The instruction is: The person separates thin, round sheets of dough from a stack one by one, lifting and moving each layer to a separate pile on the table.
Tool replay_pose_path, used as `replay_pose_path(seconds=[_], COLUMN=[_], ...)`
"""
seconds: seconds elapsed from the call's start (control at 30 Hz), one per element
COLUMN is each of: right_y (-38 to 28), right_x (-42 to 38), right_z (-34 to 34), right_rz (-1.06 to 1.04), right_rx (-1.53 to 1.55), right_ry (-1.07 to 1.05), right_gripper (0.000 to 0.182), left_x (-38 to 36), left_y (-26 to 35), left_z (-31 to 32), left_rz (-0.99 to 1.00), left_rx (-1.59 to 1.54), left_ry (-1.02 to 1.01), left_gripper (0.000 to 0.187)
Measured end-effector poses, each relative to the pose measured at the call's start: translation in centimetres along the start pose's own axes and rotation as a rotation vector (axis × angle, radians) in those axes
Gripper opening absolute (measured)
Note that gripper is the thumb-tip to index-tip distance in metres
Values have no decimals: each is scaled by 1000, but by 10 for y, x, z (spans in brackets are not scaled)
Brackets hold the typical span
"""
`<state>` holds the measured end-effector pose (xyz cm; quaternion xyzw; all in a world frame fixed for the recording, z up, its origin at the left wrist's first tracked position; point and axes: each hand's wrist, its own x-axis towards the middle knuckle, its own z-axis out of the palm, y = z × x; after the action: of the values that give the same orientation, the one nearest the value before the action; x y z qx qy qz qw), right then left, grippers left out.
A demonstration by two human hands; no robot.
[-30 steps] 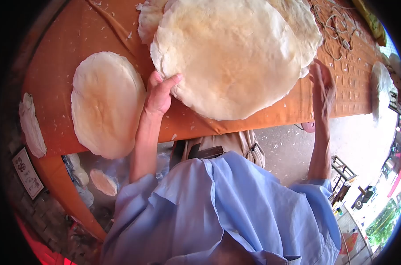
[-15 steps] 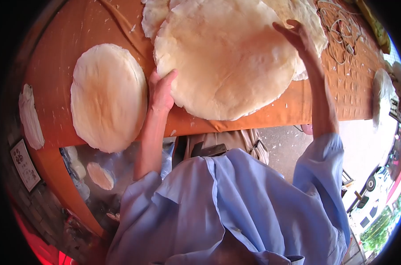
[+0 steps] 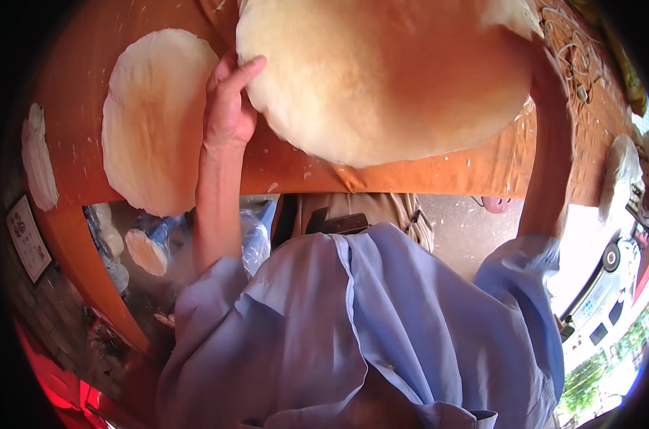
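Note:
A large, round, pale flatbread-like sheet (image 3: 353,93) fills the upper middle of the view, held raised over the table. My left hand (image 3: 229,100) is closed on its left edge, with the thumb on top and the fingers behind. At the far right edge is my right hand (image 3: 528,53), gripping the sheet; its fingers are blurred and partly hidden. A second pale, oval-looking sheet (image 3: 153,121) lies on the table left of my left hand. More pale sheet material (image 3: 514,13) shows at the upper right, partly covered by the raised one.
An orange-covered table (image 3: 439,175) spans the front, with scattered white flakes. A coiled cable (image 3: 573,61) lies at the upper right. A white bundle (image 3: 40,157) sits at the left edge, and a plastic bag (image 3: 620,175) at the right. A framed sign (image 3: 29,236) stands lower left.
The large sheet has been lifted toward me and looks bigger. My left hand has moved up and left in view with its edge; my right hand has shifted right and closed on the sheet.

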<state>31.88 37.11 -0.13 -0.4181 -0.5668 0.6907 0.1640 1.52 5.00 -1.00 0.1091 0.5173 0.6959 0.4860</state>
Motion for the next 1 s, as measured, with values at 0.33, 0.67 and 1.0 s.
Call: replay_pose_path(seconds=[0.33, 0.67, 1.0], right_y=[57, 29, -109], right_x=[-35, -12, -42], right_z=[-2, 32, 50], right_rz=[304, 97, -130], right_rx=[58, 37, -12], right_ry=[56, 2, 11], right_gripper=[24, 34, 31], left_x=[-3, -1, -26], left_y=[-58, -63, -57], left_z=[-2, -10, 3], left_rz=[75, 47, -232], left_rx=[16, 25, -906], left_ry=[72, 131, -178], left_gripper=[49, 47, 50])
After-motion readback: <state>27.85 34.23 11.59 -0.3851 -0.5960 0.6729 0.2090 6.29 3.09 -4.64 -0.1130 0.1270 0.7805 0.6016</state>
